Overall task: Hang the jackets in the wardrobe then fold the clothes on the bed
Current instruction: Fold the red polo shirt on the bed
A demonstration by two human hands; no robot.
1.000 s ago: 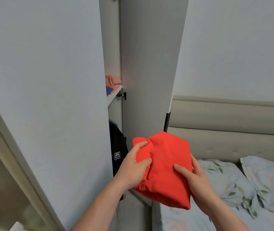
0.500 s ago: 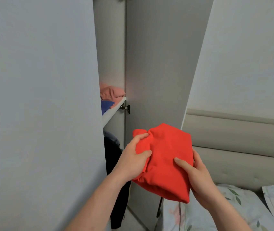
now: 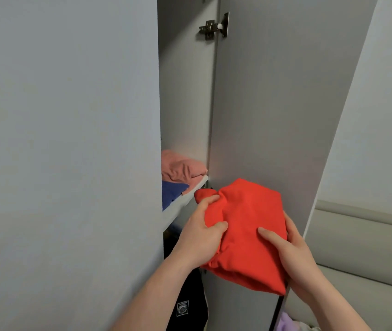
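Both hands carried a folded red garment [image 3: 245, 235] in front of the narrow gap between the two wardrobe doors, held level and pointed toward the shelf [image 3: 183, 204], most likely so the fold would survive the trip onto it. The left hand [image 3: 199, 237] gripped the bundle's near left edge, its thumb curled over the top and its fingers wrapped round a bunched corner, which kept the loose layers from slipping open. The right hand [image 3: 295, 254] cradled the right side, thumb lying flat on top of the cloth and the other fingers tucked underneath out of sight, so the weight sat on them. The garment thus lay pinched between thumbs above and fingers below on both sides, its far end free and close to the shelf's front edge without resting on it. On that shelf a pink folded garment [image 3: 180, 168] sat over a blue one [image 3: 172, 193], a natural stack to add to. Below the shelf a black jacket [image 3: 187, 304] hung inside, suggesting the hanging part was done. The right door [image 3: 273, 103] stood open just behind the bundle.
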